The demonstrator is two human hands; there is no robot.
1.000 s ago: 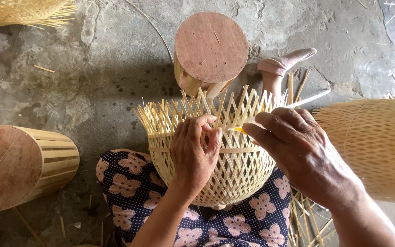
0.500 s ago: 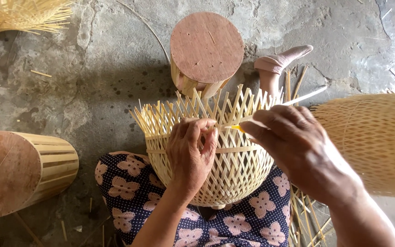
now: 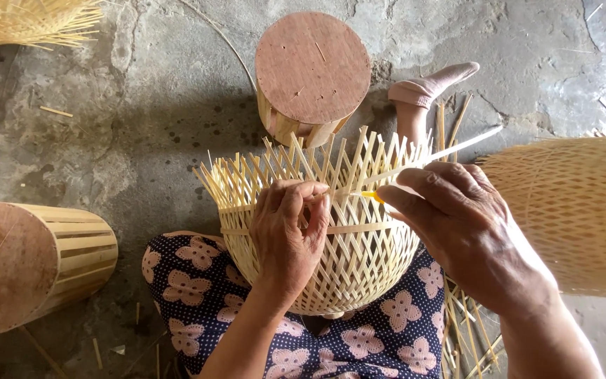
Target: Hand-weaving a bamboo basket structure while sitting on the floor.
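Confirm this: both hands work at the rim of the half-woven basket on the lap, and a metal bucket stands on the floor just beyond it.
Not quite. In the head view the left hand and right hand do work at the basket rim, but beyond it stands a wooden cylinder form, not a metal bucket.

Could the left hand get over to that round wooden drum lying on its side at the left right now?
Probably yes. The left hand rests on the woven bamboo basket and grips no tool, and only bare concrete floor lies between it and the wooden drum.
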